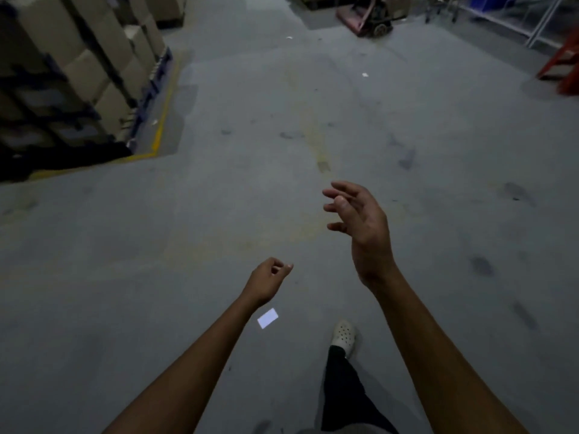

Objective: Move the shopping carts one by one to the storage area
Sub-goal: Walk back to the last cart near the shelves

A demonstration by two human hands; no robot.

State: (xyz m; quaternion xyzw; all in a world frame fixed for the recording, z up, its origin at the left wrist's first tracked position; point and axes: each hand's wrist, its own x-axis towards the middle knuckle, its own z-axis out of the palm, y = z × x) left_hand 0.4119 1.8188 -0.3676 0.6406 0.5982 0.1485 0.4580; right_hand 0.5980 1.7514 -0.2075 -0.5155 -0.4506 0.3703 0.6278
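Both bare forearms extend forward from the bottom edge of the view. Left hand (266,281): held low near the centre, fingers loosely curled toward the palm, grasping nothing. Right hand (360,227): raised higher and further forward, released, fingers spread and slightly bent, in contact with nothing. The two hands are apart from each other. Below the right forearm, a leg in dark trousers ends in a white perforated clog (344,335) set on the grey concrete floor (219,183). A small white slip (268,318) lies flat on the floor just beside the left wrist as seen from above. At the upper left, stacked cardboard boxes (94,57) stand on a blue pallet (155,76), bordered by a yellow floor line (163,114). At the far top, a pink wheeled hand truck (363,17) stands on the floor; to its right is light metal shelving (507,23), and a red frame (564,64) sits at the right edge. Shopping cart location: thin metal uprights (438,10) between the hand truck and the shelving are blurred and cut by the top edge; whether they belong to a cart cannot be determined. They are well apart from both hands.
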